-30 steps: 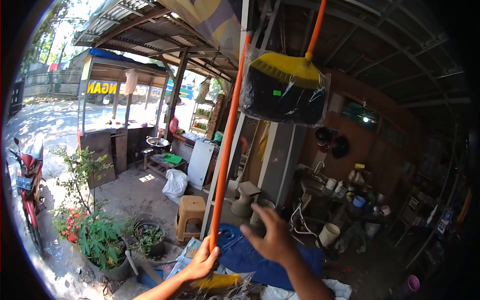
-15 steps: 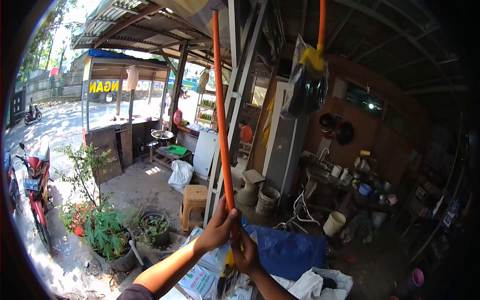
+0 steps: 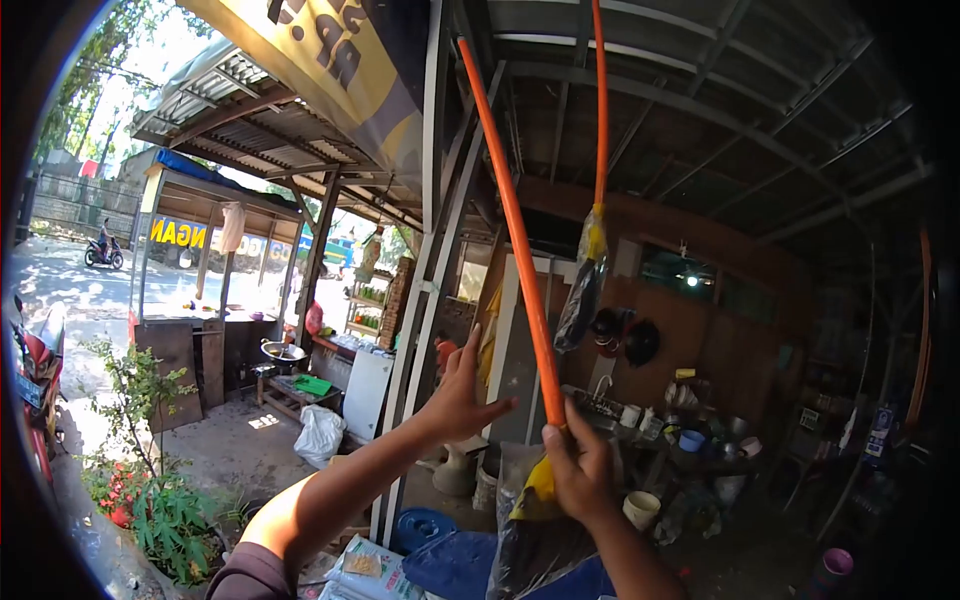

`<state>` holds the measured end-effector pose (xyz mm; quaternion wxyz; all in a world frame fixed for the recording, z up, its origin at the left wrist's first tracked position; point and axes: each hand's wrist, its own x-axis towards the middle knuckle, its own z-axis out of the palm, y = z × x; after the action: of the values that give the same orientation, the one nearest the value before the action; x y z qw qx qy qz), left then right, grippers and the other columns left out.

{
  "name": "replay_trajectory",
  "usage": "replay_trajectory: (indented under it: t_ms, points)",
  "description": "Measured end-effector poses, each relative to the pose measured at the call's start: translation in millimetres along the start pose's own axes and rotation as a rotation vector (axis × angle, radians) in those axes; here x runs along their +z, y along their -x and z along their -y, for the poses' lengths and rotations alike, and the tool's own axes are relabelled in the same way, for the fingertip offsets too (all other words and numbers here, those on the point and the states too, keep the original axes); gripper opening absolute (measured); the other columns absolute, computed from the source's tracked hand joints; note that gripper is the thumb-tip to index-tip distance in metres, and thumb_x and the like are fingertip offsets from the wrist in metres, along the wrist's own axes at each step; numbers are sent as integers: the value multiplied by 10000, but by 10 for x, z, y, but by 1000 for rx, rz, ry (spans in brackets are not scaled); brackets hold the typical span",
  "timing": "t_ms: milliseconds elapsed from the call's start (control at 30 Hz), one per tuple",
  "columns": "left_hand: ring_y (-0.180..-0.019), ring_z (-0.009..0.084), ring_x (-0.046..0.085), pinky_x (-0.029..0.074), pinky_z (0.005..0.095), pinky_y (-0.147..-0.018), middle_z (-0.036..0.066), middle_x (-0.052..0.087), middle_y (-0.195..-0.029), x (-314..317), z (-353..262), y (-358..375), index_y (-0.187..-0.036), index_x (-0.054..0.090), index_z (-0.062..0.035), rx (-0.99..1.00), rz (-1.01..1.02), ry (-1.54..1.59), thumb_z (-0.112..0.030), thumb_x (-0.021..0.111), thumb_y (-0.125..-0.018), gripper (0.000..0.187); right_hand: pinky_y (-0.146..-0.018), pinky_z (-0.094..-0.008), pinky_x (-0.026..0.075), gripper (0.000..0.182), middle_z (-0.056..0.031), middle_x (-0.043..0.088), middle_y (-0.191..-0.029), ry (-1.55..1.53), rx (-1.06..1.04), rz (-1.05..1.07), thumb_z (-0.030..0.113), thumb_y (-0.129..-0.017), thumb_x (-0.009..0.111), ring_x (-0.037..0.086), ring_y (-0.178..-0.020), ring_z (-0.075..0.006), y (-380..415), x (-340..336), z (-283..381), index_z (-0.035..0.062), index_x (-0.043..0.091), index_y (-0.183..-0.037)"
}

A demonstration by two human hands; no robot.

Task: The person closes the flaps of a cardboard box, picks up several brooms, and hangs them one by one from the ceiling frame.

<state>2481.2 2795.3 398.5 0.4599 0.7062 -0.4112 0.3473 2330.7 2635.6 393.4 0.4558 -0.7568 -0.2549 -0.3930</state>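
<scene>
My right hand (image 3: pixel 585 468) is wrapped round the lower end of an orange handle of a broom (image 3: pixel 512 225), just above its yellow head. The handle slants up and to the left, its tip near the metal frame under the roof. The broom's dark bristles, in clear plastic, hang below my hand. My left hand (image 3: pixel 465 400) is off the handle, to its left, with fingers spread and nothing in them. A second broom (image 3: pixel 582 290), also plastic-wrapped with an orange handle, hangs head down just beyond.
A grey metal post (image 3: pixel 410 370) stands close behind my left hand. Below lie white printed sacks (image 3: pixel 365 570) and a blue tarp (image 3: pixel 455 565). Potted plants (image 3: pixel 160 530) stand at the left. A cluttered wash area with a white bucket (image 3: pixel 641 510) is at the right.
My left hand has let go of the broom handle and opened. My right hand has risen to the right with the broom, which leans more to the left. The view has tilted up.
</scene>
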Motion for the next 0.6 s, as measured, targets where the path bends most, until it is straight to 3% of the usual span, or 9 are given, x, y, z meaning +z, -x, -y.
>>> replay_trajectory:
  t_ms: [67,200,233,267,333,367,400,467,600]
  points:
    - [-1301,438,296,299,435,-1074,315,266,-1347,82,-235,-223,-1452,-47,-8,55,-73,-66,-422,798,-672,1222,-849,-291,460,444,-180,642,-1029,123,-150,-58,138,-924,545,594,-999,-157,-209,-155,227,-75,437,-1298]
    - [-1319,459,256,296,443,-1075,333,198,-1395,273,-471,-617,-1461,-74,-58,72,-263,-11,-398,814,-639,1256,-887,-289,441,438,-227,632,-1084,235,-323,-122,157,-919,551,596,-1054,-193,-736,-512,519,-69,461,-1283]
    - [-1264,452,361,356,428,-1028,321,292,-1374,337,-519,-704,-1469,-6,-70,77,-389,-35,-315,782,-692,1134,-887,-289,441,438,-227,632,-1084,253,-329,-137,157,-919,551,596,-1054,-193,-893,-595,600,-69,461,-1283]
    - [-1264,452,361,356,428,-1028,321,292,-1374,350,-533,-783,-1469,-6,-70,93,-386,-19,-315,782,-692,1134,-895,-307,441,440,-238,619,-1112,361,-362,-162,184,-918,550,597,-1068,-237,-1062,-673,696,-54,472,-1280]
    - [-1145,407,502,426,413,-939,277,465,-1268,348,-524,-931,-1441,222,-60,44,-408,156,-202,716,-754,857,-916,-344,438,455,-245,595,-1154,565,-412,-231,250,-912,548,582,-1098,-313,-1426,-830,823,-9,490,-1283]
    - [-1012,380,576,461,420,-856,213,578,-1112,394,-464,-974,-1320,444,-53,89,-440,123,-101,646,-776,582,-930,-363,435,468,-241,586,-1169,657,-429,-274,288,-908,547,566,-1114,-345,-1624,-899,856,21,497,-1289]
    - [-1012,380,576,461,420,-856,213,578,-1112,389,-455,-969,-1320,444,-53,96,-443,129,-101,646,-776,582,-928,-388,435,464,-232,592,-1156,751,-438,-318,298,-903,541,560,-1103,-363,-1833,-979,897,44,502,-1289]
    - [-927,415,585,470,422,-796,231,611,-959,342,-432,-928,-1131,567,-3,180,-502,69,-111,618,-781,370,-921,-429,438,441,-207,609,-1126,946,-351,-386,306,-895,528,565,-1074,-376,-2145,-1026,1243,79,520,-1273]
    - [-907,426,574,465,429,-775,232,601,-951,73,-432,-833,-1101,572,-10,225,-461,107,-73,582,-781,326,-889,-464,449,374,-166,641,-1070,1240,-316,-508,281,-894,507,599,-1002,-363,-2689,-940,1674,90,551,-1213]
